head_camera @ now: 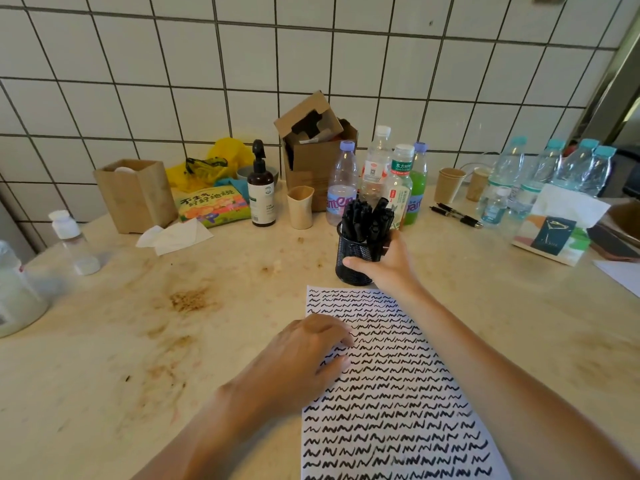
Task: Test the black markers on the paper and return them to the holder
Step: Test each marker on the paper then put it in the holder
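Note:
A black mesh holder stands on the counter just beyond the paper, packed with several black markers. My right hand grips the holder from its right side, thumb across the front. The white paper lies in front of me, covered in rows of black squiggles. My left hand rests on the paper's left edge with its fingers curled loosely down, holding nothing.
Behind the holder stand several plastic bottles, a beige cup, a brown pump bottle and an open cardboard box. Two black pens lie to the right near more water bottles. A book and tissue lie left.

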